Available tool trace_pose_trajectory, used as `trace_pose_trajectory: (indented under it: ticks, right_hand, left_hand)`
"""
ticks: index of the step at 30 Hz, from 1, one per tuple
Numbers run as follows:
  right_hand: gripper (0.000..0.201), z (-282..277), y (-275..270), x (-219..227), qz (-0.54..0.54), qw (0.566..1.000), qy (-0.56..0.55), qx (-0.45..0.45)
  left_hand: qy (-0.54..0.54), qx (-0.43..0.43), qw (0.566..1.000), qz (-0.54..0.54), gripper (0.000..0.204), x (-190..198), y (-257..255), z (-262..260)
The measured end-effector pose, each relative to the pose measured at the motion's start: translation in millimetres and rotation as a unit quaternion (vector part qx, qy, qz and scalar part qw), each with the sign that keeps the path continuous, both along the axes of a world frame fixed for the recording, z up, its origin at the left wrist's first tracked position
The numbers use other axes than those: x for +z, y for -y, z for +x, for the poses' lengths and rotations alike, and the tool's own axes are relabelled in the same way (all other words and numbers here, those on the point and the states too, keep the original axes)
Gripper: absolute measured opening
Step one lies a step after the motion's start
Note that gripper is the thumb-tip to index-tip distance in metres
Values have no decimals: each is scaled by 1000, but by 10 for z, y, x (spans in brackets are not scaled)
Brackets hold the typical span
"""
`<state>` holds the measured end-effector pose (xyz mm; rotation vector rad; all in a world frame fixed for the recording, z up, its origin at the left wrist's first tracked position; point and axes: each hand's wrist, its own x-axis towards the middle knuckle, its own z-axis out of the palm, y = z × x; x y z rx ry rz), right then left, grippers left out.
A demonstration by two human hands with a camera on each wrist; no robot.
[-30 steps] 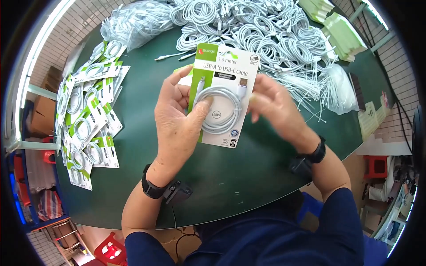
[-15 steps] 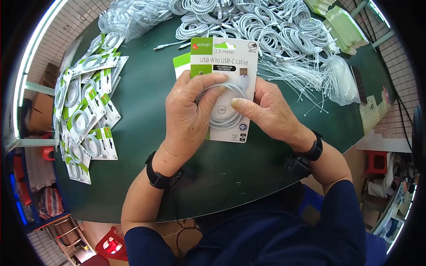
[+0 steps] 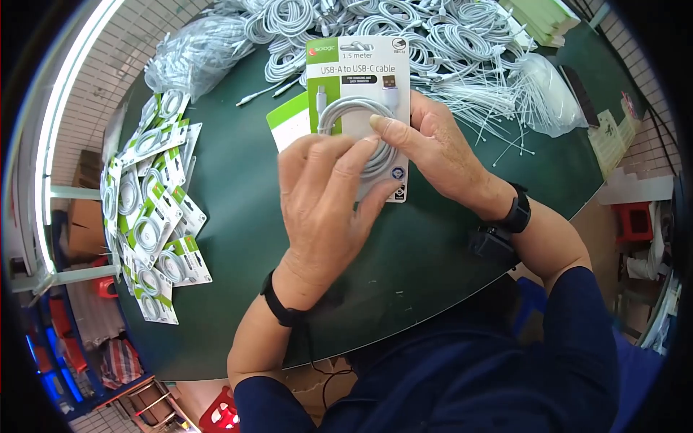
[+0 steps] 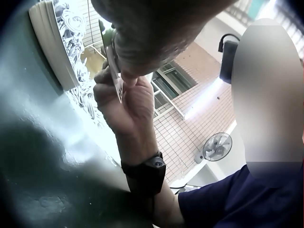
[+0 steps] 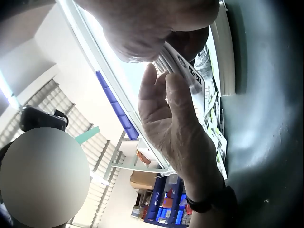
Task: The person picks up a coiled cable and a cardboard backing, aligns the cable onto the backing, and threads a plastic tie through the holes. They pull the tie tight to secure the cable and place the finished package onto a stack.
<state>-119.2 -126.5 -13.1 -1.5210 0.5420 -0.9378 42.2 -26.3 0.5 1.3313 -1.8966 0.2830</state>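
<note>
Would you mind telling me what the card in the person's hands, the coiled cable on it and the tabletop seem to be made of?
The card looks like glossy printed cardboard: flat, stiff, with crisp lettering. The coiled cable appears to be white plastic-sheathed wire, smooth and slightly shiny. The tabletop is dark green with a soft sheen, perhaps painted or laminated; the pictures leave that open.

Two hands show at the middle of the frame, the left hand (image 3: 325,202) and the right hand (image 3: 433,148), with one printed cable card (image 3: 359,79) and one green-edged blank card (image 3: 289,123) behind it. One spread of finished carded cables (image 3: 151,209), too overlapped to count, lies at the left. At the top are one heap of loose white cable coils (image 3: 433,43), two clear bags (image 3: 195,54), and one stack of pale green cards (image 3: 541,18) at the upper right.
</note>
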Motion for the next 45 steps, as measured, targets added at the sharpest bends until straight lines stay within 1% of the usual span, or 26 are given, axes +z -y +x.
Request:
trace_pose_trajectory:
  ticks: [2, 3, 6, 10, 12, 15, 18, 25, 27, 30, 33, 36, 40, 43, 45]
  right_hand:
    - [35, 8, -7, -22, 21, 1000, 18, -7]
    - [35, 13, -11, -45, 31, 999, 27, -11]
    - [36, 40, -13, -175, 59, 997, 40, -17]
    - [37, 99, -95, -189, 75, 994, 63, -45]
    - [38, 98, -119, -207, 81, 994, 55, -53]
    - [38, 107, -135, -209, 51, 996, 47, -60]
    - [39, 131, -156, -191, 45, 995, 59, -64]
    - [35, 131, -156, -162, 47, 995, 58, -69]
    - [32, 135, -148, -156, 45, 994, 65, -72]
    - [29, 125, -119, -159, 66, 993, 74, -71]
    - [26, 57, -68, -142, 93, 992, 69, -57]
    - [25, 78, -114, -147, 96, 991, 74, -63]
    - [25, 112, -153, -137, 117, 988, 82, -53]
    - [26, 112, -144, -138, 135, 987, 81, -44]
    - [27, 113, -114, -151, 121, 989, 73, -50]
  left_hand:
    - [-23, -17, 999, 14, 52, -75, 14, -60]
    - [-30, -13, 999, -7, 51, -96, 42, -75]
    - [-97, -27, 995, 24, 46, -152, 40, -132]
    - [-135, -11, 988, 70, 41, -131, 6, -243]
    - [-151, -5, 985, 81, 38, -150, 6, -249]
    - [-179, -22, 979, 97, 32, -162, 16, -242]
    - [-169, -38, 981, 92, 26, -152, 28, -230]
    - [-74, -82, 994, 4, 23, -203, 101, -126]
    - [-71, -92, 993, -17, 22, -195, 108, -108]
    - [-113, -106, 988, -5, 22, -179, 127, -80]
    - [-114, -111, 987, 15, 21, -118, 144, -82]
    - [-135, -131, 981, 44, 21, -74, 107, -33]
    - [-92, -163, 981, 52, 21, -61, 79, 79]
    - [-87, -166, 982, 12, 26, -142, 124, 93]
    - [-110, -135, 985, 11, 27, -159, 124, 50]
